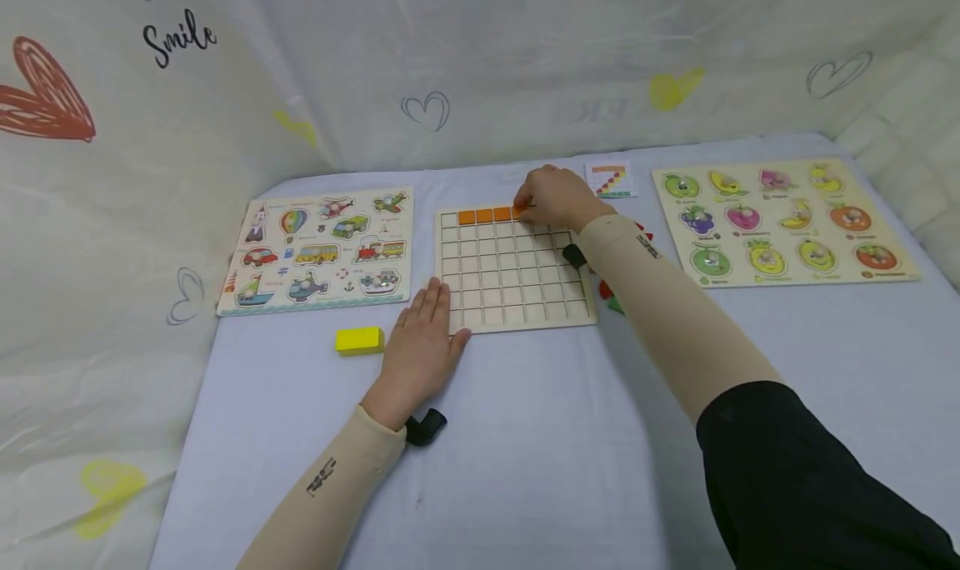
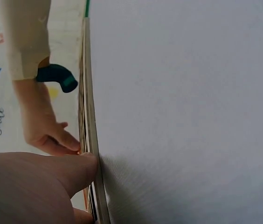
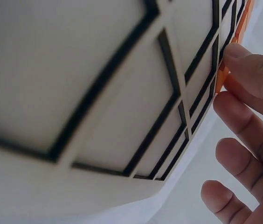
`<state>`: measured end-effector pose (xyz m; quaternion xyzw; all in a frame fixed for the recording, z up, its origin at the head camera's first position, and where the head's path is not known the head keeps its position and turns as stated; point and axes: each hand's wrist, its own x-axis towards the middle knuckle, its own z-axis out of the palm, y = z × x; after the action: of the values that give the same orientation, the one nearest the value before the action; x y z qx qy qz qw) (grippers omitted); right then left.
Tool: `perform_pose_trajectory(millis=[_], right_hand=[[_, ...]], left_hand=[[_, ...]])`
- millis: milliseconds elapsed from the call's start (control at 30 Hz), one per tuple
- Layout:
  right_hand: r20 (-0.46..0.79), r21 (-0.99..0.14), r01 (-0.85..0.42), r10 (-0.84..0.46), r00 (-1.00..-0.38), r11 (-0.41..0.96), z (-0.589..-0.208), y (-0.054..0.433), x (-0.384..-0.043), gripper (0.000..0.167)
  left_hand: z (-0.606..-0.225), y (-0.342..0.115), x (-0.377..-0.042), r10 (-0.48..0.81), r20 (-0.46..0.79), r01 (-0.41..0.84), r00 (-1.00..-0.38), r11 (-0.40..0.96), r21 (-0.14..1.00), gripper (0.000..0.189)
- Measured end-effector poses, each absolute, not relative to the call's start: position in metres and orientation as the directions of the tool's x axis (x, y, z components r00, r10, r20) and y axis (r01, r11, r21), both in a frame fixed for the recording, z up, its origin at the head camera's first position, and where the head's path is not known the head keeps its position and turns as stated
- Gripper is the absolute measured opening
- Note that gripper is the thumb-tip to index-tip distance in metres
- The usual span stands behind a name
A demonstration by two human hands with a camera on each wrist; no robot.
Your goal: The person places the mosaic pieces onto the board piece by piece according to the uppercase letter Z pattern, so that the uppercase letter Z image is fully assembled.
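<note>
A wooden grid board (image 1: 513, 291) lies flat on the white cloth. Along its top row sits a line of orange square tiles (image 1: 483, 216). My right hand (image 1: 552, 197) is over the board's far edge, thumb and index finger pinching an orange tile (image 3: 221, 80) at the end of that line; its other fingers (image 3: 236, 156) are spread beyond the rim. Flat at the board's near left corner, my left hand (image 1: 420, 345) rests with straight fingers over the edge. In the left wrist view, the thumb (image 2: 82, 170) touches the board's side.
Left of the board lie a vehicle puzzle (image 1: 322, 253) and a yellow block (image 1: 360, 341). A fruit puzzle (image 1: 776, 220) is at the right. A small pattern card (image 1: 611, 180) lies behind the board. Red and green pieces (image 1: 606, 290) are partly hidden under my right forearm.
</note>
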<state>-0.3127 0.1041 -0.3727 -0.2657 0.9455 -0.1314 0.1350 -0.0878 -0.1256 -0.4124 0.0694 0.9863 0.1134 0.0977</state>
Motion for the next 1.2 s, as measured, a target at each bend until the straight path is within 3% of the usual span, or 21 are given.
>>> perform_pose_trajectory(millis=[700,1200], right_hand=[[-0.202,-0.341,-0.351,-0.432,-0.879,0.872,-0.374,0.180,-0.255,0.033],[-0.209,-0.283,-0.414,-0.477,-0.854,0.865,-0.373,0.214,-0.221,0.029]], left_hand=[[-0.412,-0.121,-0.085,0.169,-0.187,0.116,-0.968,0.958,0.263,0.081],[-0.408,-0.119,-0.084,0.169,-0.201,0.112,-0.965,0.957,0.267,0.081]])
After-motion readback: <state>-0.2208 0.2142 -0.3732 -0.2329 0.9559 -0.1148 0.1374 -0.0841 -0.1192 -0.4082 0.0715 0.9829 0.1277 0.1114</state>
